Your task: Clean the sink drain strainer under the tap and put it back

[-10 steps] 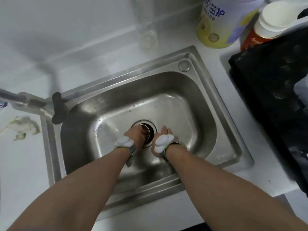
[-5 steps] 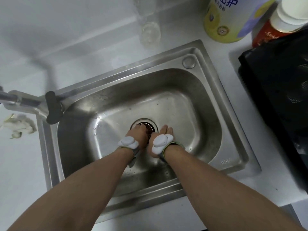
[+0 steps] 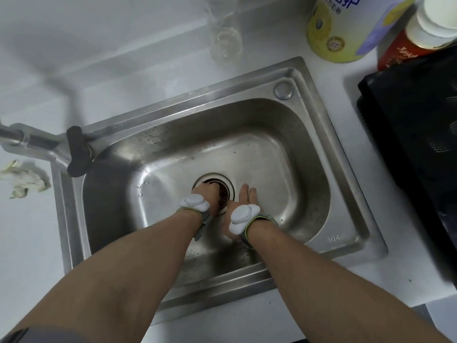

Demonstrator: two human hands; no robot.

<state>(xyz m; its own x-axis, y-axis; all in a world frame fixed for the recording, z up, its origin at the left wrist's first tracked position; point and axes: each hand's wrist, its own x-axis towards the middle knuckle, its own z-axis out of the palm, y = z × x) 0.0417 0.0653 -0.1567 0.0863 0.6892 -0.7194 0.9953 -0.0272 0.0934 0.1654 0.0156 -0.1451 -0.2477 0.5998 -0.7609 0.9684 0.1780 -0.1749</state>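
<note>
The steel sink (image 3: pixel 291 149) fills the middle of the view. At its drain (image 3: pixel 213 175) the dark ribbed strainer (image 3: pixel 225 192) sits in the hole, mostly covered by my left hand (image 3: pixel 207 195). That hand's fingers curl down into the strainer and grip it; the fingertips are hidden. My right hand (image 3: pixel 243 200) rests just right of the drain with its fingers stretched out over the basin floor, holding nothing. The tap (image 3: pixel 34 141), with a black handle (image 3: pixel 77 154), reaches in from the left rim. No water runs from it.
A clear glass (image 3: pixel 225 38) stands behind the sink. A yellow tin (image 3: pixel 331 28) and a red jar with a white lid (image 3: pixel 418 35) stand at the back right. A black appliance (image 3: pixel 415 134) lies right of the sink. A crumpled scrap (image 3: pixel 24 177) lies on the left counter.
My right hand has slid right, away from the drain, and spread its fingers. My left hand stays on the strainer. The view has shifted slightly.
</note>
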